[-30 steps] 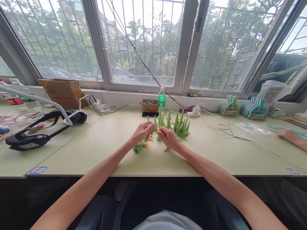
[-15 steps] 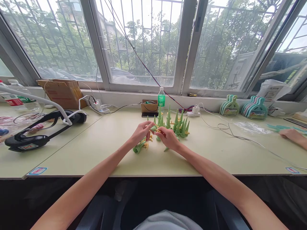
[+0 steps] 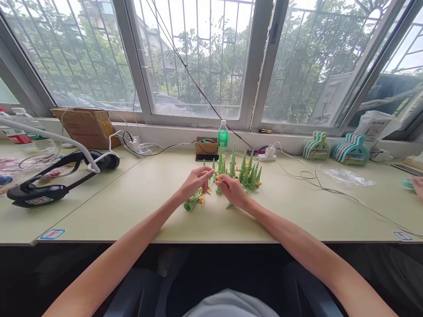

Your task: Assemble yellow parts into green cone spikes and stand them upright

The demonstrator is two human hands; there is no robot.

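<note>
Leftward first, I saw plastic bottles (image 3: 24, 132) toward the desk's (image 3: 139, 193) back left, a black headset (image 3: 46, 193) in front of them and a cardboard box (image 3: 84, 127) by the back edge. Near the middle of that edge were a small brown box (image 3: 201, 148), a dark phone (image 3: 205, 158) and a green-labelled bottle (image 3: 223, 137). Mid-desk, the left hand (image 3: 197, 179) pinched a green cone (image 3: 212, 178) in its fingertips; a fallen cone (image 3: 189, 205) and yellow pieces (image 3: 202, 200) lay just below. The right hand (image 3: 232, 189) gripped a small yellow part (image 3: 218, 178) close beside the held cone; whether the two touched, I couldn't tell. Standing cones (image 3: 243, 166) crowded the space behind and right of the fingers, blocking the way to the back edge. Farther right came a white adapter (image 3: 270, 152), a clear plastic bag (image 3: 350, 176) and a white cable (image 3: 357, 199) running toward the near right corner.

Half a second before, the held cone had lain more sideways; now it tilted closer to upright. The standing cones had stayed put, while a co-worker's hand (image 3: 419, 187) had shifted rightward.

Along the front edge, I had room between headset and left forearm (image 3: 132, 237), then from the right forearm (image 3: 291, 233) to the cable.
</note>
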